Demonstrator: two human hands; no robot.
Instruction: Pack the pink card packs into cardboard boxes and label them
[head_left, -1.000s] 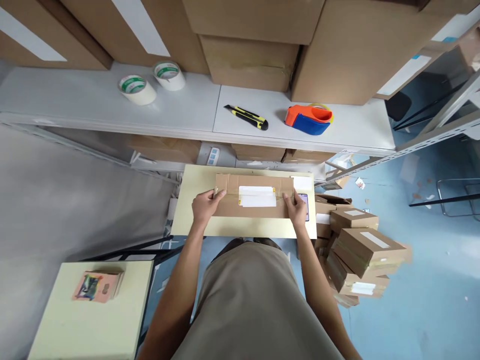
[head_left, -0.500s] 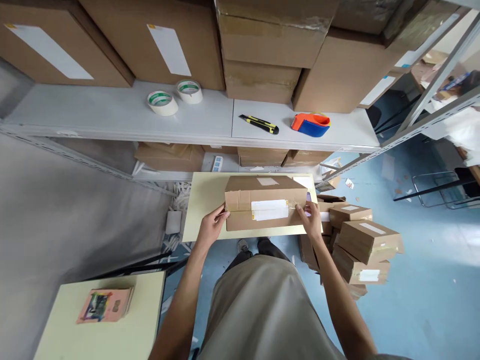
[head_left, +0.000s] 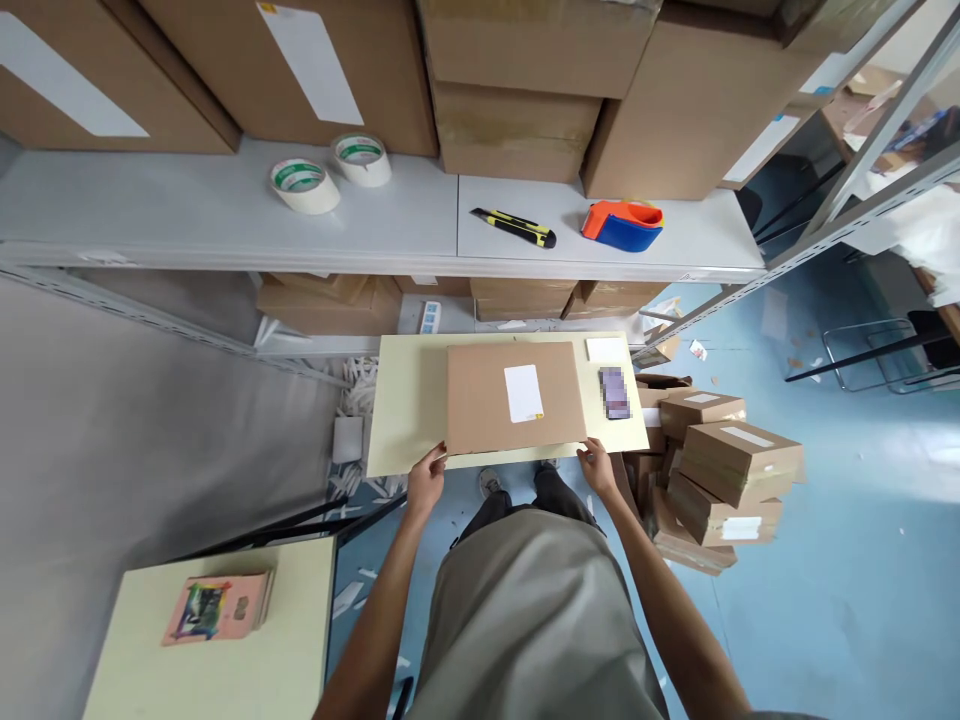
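Observation:
A brown cardboard box (head_left: 480, 400) lies on the pale yellow table (head_left: 409, 400) in front of me, its broad face with a white label (head_left: 523, 393) turned up. My left hand (head_left: 427, 478) is closed on the near left corner of the box. At the near right corner, my right hand (head_left: 598, 468) grips it with bent fingers. The underside of the box is hidden. Right of it on the table are a phone (head_left: 615, 393) with a blurred screen and a white slip of paper (head_left: 605, 349).
Above the table, a grey shelf (head_left: 405, 225) bears two tape rolls (head_left: 304, 186), a utility knife (head_left: 515, 228), an orange and blue tape dispenser (head_left: 622, 225) and large cartons (head_left: 517, 130). Several boxes (head_left: 742, 463) are piled on the floor at right. Pink booklets (head_left: 217, 607) lie on a side table.
The box has tipped from its raised, tilted position down onto the table, so its labelled broad face now shows. Both hands have moved to its near corners, and the phone is uncovered.

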